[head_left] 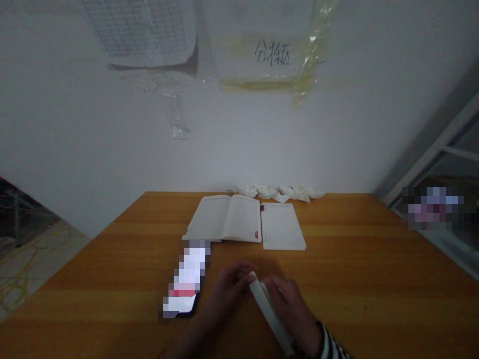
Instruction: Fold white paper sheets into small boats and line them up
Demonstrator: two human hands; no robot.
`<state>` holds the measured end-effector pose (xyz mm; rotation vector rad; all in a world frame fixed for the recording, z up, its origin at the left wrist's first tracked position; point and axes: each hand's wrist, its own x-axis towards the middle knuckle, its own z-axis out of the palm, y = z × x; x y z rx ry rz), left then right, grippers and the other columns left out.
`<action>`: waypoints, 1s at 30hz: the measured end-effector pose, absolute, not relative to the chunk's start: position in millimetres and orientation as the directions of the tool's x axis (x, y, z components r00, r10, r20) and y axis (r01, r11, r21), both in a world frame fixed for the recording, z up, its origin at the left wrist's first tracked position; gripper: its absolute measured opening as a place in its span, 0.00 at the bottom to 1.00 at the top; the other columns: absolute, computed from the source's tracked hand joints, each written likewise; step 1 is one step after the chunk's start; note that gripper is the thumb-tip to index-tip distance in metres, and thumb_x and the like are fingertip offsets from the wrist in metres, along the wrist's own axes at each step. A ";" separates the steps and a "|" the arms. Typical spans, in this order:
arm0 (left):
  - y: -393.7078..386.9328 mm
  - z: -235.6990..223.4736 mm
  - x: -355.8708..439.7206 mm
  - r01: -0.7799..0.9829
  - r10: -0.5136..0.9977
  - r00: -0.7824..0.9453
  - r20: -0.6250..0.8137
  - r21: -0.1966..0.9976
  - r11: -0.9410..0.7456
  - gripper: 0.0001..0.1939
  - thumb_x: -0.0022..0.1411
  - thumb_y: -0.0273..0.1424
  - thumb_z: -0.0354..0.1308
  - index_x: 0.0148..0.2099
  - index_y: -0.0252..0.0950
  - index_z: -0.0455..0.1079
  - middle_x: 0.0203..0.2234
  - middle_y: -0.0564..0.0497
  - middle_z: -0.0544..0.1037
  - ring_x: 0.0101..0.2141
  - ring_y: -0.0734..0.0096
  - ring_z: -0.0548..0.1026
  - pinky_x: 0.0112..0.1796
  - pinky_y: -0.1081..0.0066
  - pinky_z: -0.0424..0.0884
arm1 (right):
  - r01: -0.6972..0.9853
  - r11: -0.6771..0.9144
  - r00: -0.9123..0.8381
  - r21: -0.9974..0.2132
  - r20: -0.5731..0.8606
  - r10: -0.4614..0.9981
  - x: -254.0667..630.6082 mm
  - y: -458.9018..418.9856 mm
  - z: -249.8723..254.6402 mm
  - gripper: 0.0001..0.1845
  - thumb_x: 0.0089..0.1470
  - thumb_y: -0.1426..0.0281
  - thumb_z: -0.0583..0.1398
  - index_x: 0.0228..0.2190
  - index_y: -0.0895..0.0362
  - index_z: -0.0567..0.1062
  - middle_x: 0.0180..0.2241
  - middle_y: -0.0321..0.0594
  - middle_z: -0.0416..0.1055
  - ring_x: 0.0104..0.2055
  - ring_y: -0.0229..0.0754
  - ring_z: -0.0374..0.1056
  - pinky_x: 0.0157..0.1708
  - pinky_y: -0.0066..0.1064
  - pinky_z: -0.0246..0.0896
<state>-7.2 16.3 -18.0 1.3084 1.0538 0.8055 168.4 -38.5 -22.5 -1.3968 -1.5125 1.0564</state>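
Paper strip [271,315] was pinched near its far end by left hand [229,288] and right hand [291,301], apparently for steadiness.

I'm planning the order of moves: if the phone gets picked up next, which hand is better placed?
Left, probably: the left hand is nearer the phone, though it is at the far end of the paper strip. The right hand is farther off, holding the strip.

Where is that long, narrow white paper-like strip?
In the head view, the long, narrow white paper-like strip slants low and just right of centre, its far end at the left hand, the right hand along its right side.
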 end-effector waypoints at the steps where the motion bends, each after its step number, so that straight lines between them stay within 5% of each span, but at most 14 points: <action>1: 14.9 -17.0 -6.6 0.116 0.931 0.337 -0.138 0.988 0.105 0.22 0.55 0.45 0.65 0.44 0.32 0.72 0.21 0.53 0.76 0.23 0.71 0.72 0.26 0.74 0.67 | 0.333 0.035 -0.062 -0.942 0.016 0.998 167.2 -39.0 -22.0 0.26 0.61 0.51 0.53 0.31 0.57 0.79 0.29 0.41 0.76 0.32 0.42 0.69 0.32 0.28 0.59; 5: 11.2 -16.2 -7.1 0.182 0.936 0.347 -0.056 0.983 -0.008 0.17 0.61 0.43 0.61 0.44 0.35 0.71 0.23 0.53 0.76 0.24 0.70 0.73 0.26 0.74 0.68 | 0.358 -0.052 0.017 -0.932 -0.049 0.999 165.5 -35.9 -23.3 0.17 0.47 0.56 0.67 0.26 0.59 0.79 0.24 0.38 0.73 0.27 0.40 0.66 0.27 0.27 0.56; 9: 12.6 -15.3 -13.0 0.248 0.897 0.435 0.082 0.946 -0.207 0.13 0.63 0.39 0.59 0.33 0.35 0.75 0.28 0.49 0.79 0.30 0.68 0.76 0.33 0.72 0.71 | 0.153 -0.139 0.002 -0.978 -0.141 0.990 172.0 -31.7 -30.0 0.20 0.48 0.56 0.65 0.21 0.60 0.75 0.19 0.34 0.65 0.23 0.35 0.59 0.23 0.26 0.51; 14: 13.1 -13.8 -15.4 0.243 0.840 0.498 0.214 0.896 -0.372 0.11 0.64 0.37 0.59 0.42 0.38 0.81 0.31 0.48 0.79 0.32 0.68 0.76 0.34 0.73 0.70 | 0.003 -0.132 -0.023 -0.991 -0.132 0.991 178.2 -32.2 -35.5 0.23 0.49 0.51 0.65 0.24 0.61 0.76 0.21 0.33 0.64 0.24 0.34 0.57 0.24 0.25 0.52; 20: 13.7 -16.2 -10.8 0.378 0.870 0.475 0.131 0.862 -0.336 0.11 0.63 0.34 0.61 0.45 0.39 0.80 0.32 0.47 0.77 0.34 0.67 0.76 0.36 0.72 0.71 | 0.250 0.006 0.015 -0.968 0.010 1.000 172.9 -33.0 -32.2 0.22 0.55 0.52 0.60 0.27 0.59 0.80 0.25 0.40 0.75 0.27 0.40 0.67 0.27 0.27 0.57; 24: 13.6 -11.6 -13.3 0.436 0.855 0.488 0.177 0.799 -0.415 0.07 0.62 0.29 0.60 0.34 0.36 0.79 0.45 0.43 0.76 0.42 0.63 0.76 0.43 0.70 0.70 | 0.416 0.100 -0.035 -0.904 0.094 0.995 170.6 -36.3 -31.0 0.18 0.60 0.57 0.58 0.31 0.54 0.82 0.29 0.40 0.80 0.30 0.42 0.74 0.31 0.27 0.61; 30: 6.1 -6.0 -15.9 0.670 0.816 0.577 0.026 0.555 -0.492 0.09 0.63 0.24 0.54 0.34 0.35 0.76 0.27 0.49 0.79 0.28 0.69 0.74 0.31 0.74 0.65 | 0.509 0.209 -0.116 -0.835 0.174 0.978 177.1 -38.6 -33.3 0.14 0.64 0.61 0.56 0.35 0.50 0.81 0.33 0.34 0.81 0.33 0.39 0.75 0.34 0.26 0.62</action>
